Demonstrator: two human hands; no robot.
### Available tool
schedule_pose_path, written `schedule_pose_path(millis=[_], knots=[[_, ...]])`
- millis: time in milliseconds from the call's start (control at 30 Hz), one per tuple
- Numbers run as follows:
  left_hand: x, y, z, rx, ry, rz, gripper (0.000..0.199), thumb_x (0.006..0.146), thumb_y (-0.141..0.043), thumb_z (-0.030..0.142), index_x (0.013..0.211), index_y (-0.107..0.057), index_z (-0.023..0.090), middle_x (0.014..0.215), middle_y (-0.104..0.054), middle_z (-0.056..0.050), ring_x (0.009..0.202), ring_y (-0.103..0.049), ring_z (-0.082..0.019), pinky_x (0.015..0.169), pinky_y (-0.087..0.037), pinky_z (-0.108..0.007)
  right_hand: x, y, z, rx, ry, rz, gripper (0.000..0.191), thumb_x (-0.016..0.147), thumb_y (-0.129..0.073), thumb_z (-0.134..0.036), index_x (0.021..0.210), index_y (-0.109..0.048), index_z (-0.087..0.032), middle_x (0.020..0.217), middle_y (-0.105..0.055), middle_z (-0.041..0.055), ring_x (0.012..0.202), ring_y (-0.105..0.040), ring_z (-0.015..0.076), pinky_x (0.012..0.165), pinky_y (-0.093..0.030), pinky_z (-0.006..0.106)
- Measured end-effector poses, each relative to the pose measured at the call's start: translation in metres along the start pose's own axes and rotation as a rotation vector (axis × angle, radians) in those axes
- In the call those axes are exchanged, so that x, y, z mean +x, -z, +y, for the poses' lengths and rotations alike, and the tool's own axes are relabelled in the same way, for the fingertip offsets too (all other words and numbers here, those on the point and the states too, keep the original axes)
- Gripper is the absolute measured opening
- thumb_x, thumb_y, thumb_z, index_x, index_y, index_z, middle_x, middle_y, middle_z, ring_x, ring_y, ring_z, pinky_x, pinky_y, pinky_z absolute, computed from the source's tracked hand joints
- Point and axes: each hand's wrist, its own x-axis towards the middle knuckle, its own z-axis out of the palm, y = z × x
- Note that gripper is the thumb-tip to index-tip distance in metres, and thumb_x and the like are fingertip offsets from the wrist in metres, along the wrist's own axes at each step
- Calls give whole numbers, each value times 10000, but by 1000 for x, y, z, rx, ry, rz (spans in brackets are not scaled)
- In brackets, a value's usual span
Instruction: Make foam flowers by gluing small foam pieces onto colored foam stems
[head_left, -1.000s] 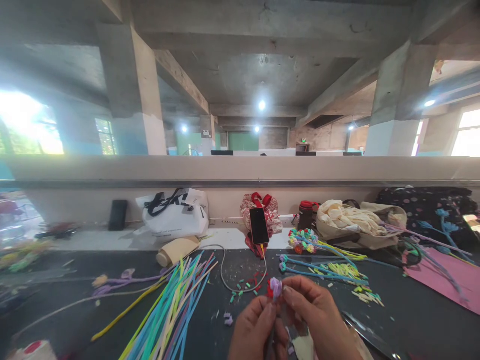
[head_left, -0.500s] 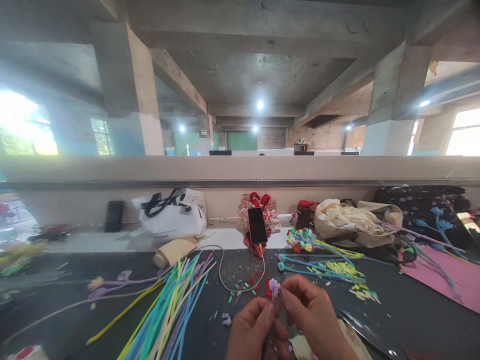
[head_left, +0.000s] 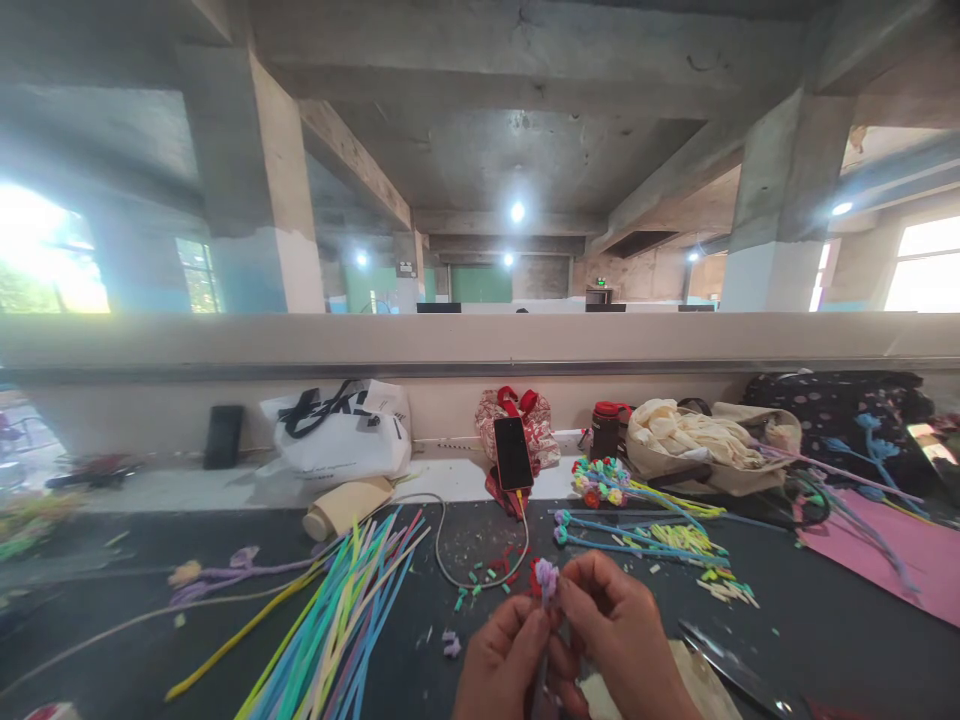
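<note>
Low in the middle of the view, my left hand (head_left: 504, 660) and my right hand (head_left: 622, 640) meet over a dark work table (head_left: 825, 630). Together they pinch a small curled pipe-cleaner flower (head_left: 545, 578), purple with red behind it, which sticks up between my fingertips. Its stem runs down between my palms and is mostly hidden. A fan of loose coloured pipe cleaners (head_left: 345, 620) lies just left of my left hand.
Finished pipe-cleaner flowers (head_left: 637, 515) lie to the right, with cut scraps (head_left: 487, 580) in front. A phone (head_left: 513, 453) on a cable leans at the back, near a white bag (head_left: 337, 430), a dark bottle (head_left: 606, 428) and a cloth bag (head_left: 705, 440). Scissors (head_left: 731, 672) lie beside my right wrist. Pink sheet (head_left: 892, 550) at right.
The view has drifted slightly right, so the table's things sit a little further left. Both hands stay on the flower, fingers shifting only slightly.
</note>
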Motion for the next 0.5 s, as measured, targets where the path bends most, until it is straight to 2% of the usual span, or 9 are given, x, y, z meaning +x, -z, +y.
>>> schedule_pose_path(millis=[200, 500], knots=[[0, -5, 2, -79, 47, -7, 278, 599, -677, 380, 646, -512, 160, 437, -567, 33, 313, -494, -66, 353, -375, -145, -1, -5, -3, 55, -4, 84, 314, 650, -585, -442, 538, -478, -168, 420, -447, -58, 373, -379, 66, 370, -288, 179], [0, -5, 1, -88, 54, -10, 276, 611, -673, 379, 641, -518, 154, 422, -559, 29, 313, -479, -54, 342, -351, -126, -3, -6, -6, 27, 11, 86, 255, 668, -561, -369, 536, -483, -165, 421, -446, -57, 376, -390, 74, 384, -309, 189]])
